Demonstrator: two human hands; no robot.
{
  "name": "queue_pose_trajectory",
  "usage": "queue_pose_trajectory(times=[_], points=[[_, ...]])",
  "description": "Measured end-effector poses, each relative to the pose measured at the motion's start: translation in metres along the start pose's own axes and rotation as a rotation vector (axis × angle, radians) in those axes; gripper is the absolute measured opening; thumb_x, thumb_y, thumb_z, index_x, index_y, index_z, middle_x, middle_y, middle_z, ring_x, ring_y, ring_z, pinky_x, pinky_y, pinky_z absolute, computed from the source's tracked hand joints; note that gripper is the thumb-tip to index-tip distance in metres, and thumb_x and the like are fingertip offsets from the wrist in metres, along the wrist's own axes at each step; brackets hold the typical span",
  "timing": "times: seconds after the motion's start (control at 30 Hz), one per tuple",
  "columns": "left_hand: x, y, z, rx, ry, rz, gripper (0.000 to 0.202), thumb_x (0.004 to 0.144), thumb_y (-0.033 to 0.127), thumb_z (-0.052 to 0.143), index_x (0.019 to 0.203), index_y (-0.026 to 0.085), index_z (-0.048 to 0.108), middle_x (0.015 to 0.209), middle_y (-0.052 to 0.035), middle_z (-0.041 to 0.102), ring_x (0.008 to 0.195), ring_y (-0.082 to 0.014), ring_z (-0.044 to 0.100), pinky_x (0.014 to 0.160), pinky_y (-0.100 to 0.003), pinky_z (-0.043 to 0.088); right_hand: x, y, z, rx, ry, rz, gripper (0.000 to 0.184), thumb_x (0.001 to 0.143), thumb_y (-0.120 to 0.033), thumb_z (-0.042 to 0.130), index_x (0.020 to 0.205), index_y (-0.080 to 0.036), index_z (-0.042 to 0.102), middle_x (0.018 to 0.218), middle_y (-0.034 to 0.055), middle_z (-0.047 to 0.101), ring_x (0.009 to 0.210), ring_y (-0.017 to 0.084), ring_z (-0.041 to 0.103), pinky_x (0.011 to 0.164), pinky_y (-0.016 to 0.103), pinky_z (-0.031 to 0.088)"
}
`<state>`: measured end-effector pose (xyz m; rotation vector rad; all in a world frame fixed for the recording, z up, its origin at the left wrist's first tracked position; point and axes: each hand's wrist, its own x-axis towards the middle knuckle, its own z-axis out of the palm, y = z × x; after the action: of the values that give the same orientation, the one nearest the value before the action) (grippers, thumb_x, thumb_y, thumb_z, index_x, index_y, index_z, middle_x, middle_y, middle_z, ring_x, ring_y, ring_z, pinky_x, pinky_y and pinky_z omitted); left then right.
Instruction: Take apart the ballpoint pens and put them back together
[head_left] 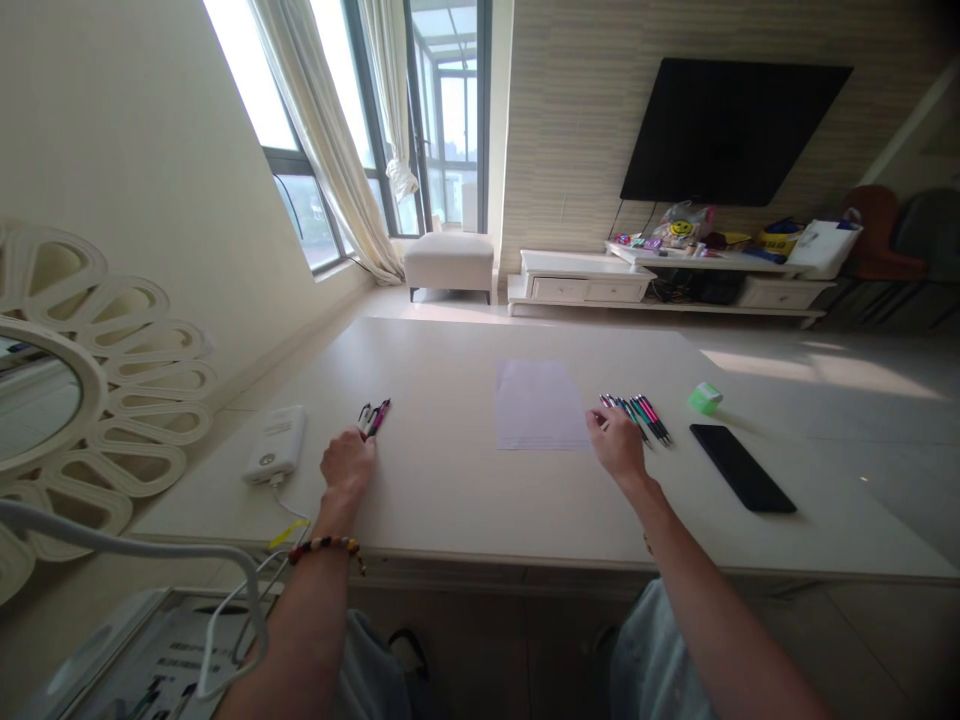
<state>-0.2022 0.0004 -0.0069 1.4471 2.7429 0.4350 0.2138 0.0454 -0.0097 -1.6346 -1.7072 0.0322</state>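
On the left part of the white table, my left hand point(349, 462) is closed around the lower ends of a few pens point(381, 414), one with a magenta barrel; their upper ends stick out past my fingers. Over to the right, my right hand point(616, 442) has its fingers curled together beside a row of pens point(649, 418) in dark, teal and pink. It covers part of that row, and whether a pen sits between the fingertips is hidden. A sheet of white paper point(538, 405) lies flat just left of my right hand.
A black phone point(741, 468) and a small green-and-white object point(705, 398) lie at the right of the table point(450, 500). A white power bank point(276, 445) with a cable is at the left. Below the left edge stands a box point(161, 650).
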Motion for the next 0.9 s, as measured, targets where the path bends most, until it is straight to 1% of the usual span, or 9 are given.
queue_pose_trajectory(times=[0.4, 0.53, 0.6, 0.7, 0.77, 0.8, 0.83, 0.87, 0.9], points=[[0.002, 0.003, -0.002, -0.084, 0.016, -0.046, 0.031, 0.077, 0.035, 0.052, 0.091, 0.012, 0.067, 0.092, -0.0206, 0.066, 0.089, -0.0323, 0.061, 0.071, -0.037, 0.044, -0.02, -0.046, -0.008, 0.202, -0.047, -0.032, 0.029, 0.086, -0.032, 0.042, 0.084, -0.015, 0.066, 0.084, 0.0095, 0.062, 0.071, 0.018, 0.056, 0.07, 0.027, 0.042], [-0.006, 0.016, -0.006, -0.321, -0.058, 0.0, 0.031, 0.075, 0.038, 0.055, 0.088, 0.012, 0.067, 0.082, -0.0136, 0.068, 0.083, -0.0258, 0.061, 0.067, -0.03, 0.044, -0.028, -0.063, -0.005, 0.335, -0.081, -0.012, 0.028, 0.085, -0.034, 0.045, 0.079, -0.016, 0.066, 0.081, 0.0086, 0.063, 0.071, 0.017, 0.056, 0.071, 0.028, 0.042], [-0.023, 0.034, -0.008, -0.548, -0.167, 0.061, 0.038, 0.074, 0.046, 0.055, 0.088, 0.013, 0.066, 0.071, -0.0067, 0.065, 0.068, -0.0183, 0.059, 0.06, -0.025, 0.043, -0.035, -0.075, 0.002, 0.463, -0.179, 0.023, 0.03, 0.084, -0.038, 0.048, 0.077, -0.016, 0.067, 0.078, 0.0076, 0.063, 0.069, 0.017, 0.056, 0.07, 0.028, 0.043], [-0.065, 0.071, -0.005, -1.044, -0.466, 0.129, 0.05, 0.068, 0.056, 0.06, 0.089, 0.011, 0.064, 0.058, 0.0007, 0.054, 0.052, -0.0099, 0.048, 0.053, -0.022, 0.039, -0.046, -0.092, 0.015, 0.742, -0.426, 0.097, 0.041, 0.084, -0.049, 0.045, 0.085, -0.014, 0.067, 0.078, 0.0064, 0.064, 0.066, 0.016, 0.057, 0.062, 0.027, 0.044], [-0.097, 0.096, 0.001, -1.18, -0.611, 0.171, 0.053, 0.065, 0.059, 0.062, 0.088, 0.011, 0.063, 0.056, 0.0026, 0.05, 0.048, -0.0073, 0.043, 0.05, -0.02, 0.037, -0.052, -0.1, 0.021, 0.896, -0.535, 0.119, 0.045, 0.083, -0.053, 0.044, 0.092, -0.014, 0.066, 0.081, 0.0063, 0.064, 0.07, 0.016, 0.058, 0.058, 0.026, 0.044], [-0.11, 0.106, 0.005, -1.193, -0.677, 0.218, 0.053, 0.066, 0.059, 0.061, 0.088, 0.011, 0.064, 0.056, 0.0024, 0.05, 0.048, -0.0071, 0.043, 0.049, -0.02, 0.037, -0.054, -0.102, 0.023, 0.932, -0.542, 0.121, 0.045, 0.082, -0.053, 0.046, 0.093, -0.015, 0.066, 0.082, 0.0061, 0.064, 0.072, 0.016, 0.058, 0.058, 0.025, 0.044], [-0.122, 0.115, 0.007, -1.18, -0.71, 0.271, 0.052, 0.069, 0.059, 0.058, 0.088, 0.011, 0.064, 0.057, 0.0017, 0.05, 0.048, -0.0075, 0.044, 0.049, -0.02, 0.037, -0.055, -0.102, 0.023, 0.938, -0.525, 0.117, 0.042, 0.081, -0.052, 0.049, 0.091, -0.015, 0.066, 0.082, 0.0058, 0.064, 0.074, 0.016, 0.058, 0.06, 0.025, 0.044], [-0.13, 0.122, 0.009, -1.139, -0.692, 0.327, 0.051, 0.073, 0.059, 0.055, 0.089, 0.011, 0.063, 0.059, 0.0001, 0.052, 0.05, -0.0088, 0.047, 0.049, -0.021, 0.038, -0.055, -0.102, 0.022, 0.918, -0.494, 0.117, 0.04, 0.081, -0.051, 0.051, 0.088, -0.015, 0.066, 0.079, 0.0053, 0.064, 0.073, 0.016, 0.057, 0.062, 0.025, 0.044], [-0.135, 0.126, 0.009, -1.08, -0.595, 0.38, 0.049, 0.075, 0.057, 0.053, 0.093, 0.012, 0.063, 0.064, -0.0023, 0.056, 0.054, -0.0109, 0.051, 0.052, -0.023, 0.041, -0.054, -0.1, 0.021, 0.883, -0.468, 0.123, 0.038, 0.081, -0.049, 0.051, 0.085, -0.015, 0.066, 0.075, 0.0045, 0.063, 0.071, 0.015, 0.056, 0.063, 0.026, 0.043]])
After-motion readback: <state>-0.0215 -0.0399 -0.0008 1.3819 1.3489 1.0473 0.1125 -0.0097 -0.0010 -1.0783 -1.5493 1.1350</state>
